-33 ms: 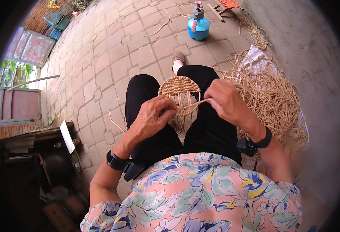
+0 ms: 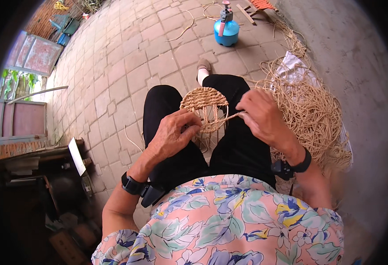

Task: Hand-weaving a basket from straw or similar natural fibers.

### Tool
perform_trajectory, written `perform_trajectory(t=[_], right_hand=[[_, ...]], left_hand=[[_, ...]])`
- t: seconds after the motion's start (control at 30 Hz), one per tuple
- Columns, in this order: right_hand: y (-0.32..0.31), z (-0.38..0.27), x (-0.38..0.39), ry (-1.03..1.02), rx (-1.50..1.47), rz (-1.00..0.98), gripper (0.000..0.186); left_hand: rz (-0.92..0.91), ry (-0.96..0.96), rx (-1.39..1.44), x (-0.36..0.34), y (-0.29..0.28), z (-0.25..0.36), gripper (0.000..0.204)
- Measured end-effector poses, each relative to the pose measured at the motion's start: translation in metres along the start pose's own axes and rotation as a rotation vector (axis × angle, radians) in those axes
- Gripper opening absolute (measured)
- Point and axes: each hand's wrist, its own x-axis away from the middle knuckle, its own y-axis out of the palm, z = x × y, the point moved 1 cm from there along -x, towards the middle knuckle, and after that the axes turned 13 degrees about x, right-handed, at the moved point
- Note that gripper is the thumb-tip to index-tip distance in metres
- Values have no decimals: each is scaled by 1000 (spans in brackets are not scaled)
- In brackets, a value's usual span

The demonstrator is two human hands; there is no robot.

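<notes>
A small round woven piece [image 2: 204,98] of tan cord, densely woven at the top and open with bare strands below, is between my knees. My left hand [image 2: 176,132] grips its lower left side with curled fingers. From its lower edge a twisted cord [image 2: 232,116] runs to my right hand [image 2: 262,119], whose thumb is on the cord while the index finger arches above. My black-trousered legs [image 2: 163,104] are on either side of the piece.
A large tangled heap of tan cord [image 2: 313,123] with white sacking [image 2: 291,66] lies at my right. A blue pump sprayer [image 2: 227,35] and a wooden-framed orange item [image 2: 258,6] stand ahead on the paving [image 2: 154,53]. Dark clutter [image 2: 35,198] and a white board [image 2: 77,157] are at lower left.
My right hand has shifted slightly right, drawing the cord out, and its index finger is more raised. My left hand and the woven piece look unchanged.
</notes>
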Motion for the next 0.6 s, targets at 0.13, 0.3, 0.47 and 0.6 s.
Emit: perform_trajectory(t=[0.13, 0.3, 0.47, 0.6], right_hand=[[7, -12, 42, 515, -377, -223, 18], [35, -9, 50, 849, -1648, 52, 38], [43, -11, 43, 706, -1478, -12, 31], [50, -5, 62, 794, -1315, -12, 33]], left_hand=[[1, -80, -15, 5, -2, 8, 11], [54, -97, 28, 15, -1, 11, 10], [37, -55, -3, 19, 1, 13, 9], [94, 102, -61, 22, 5, 25, 17]])
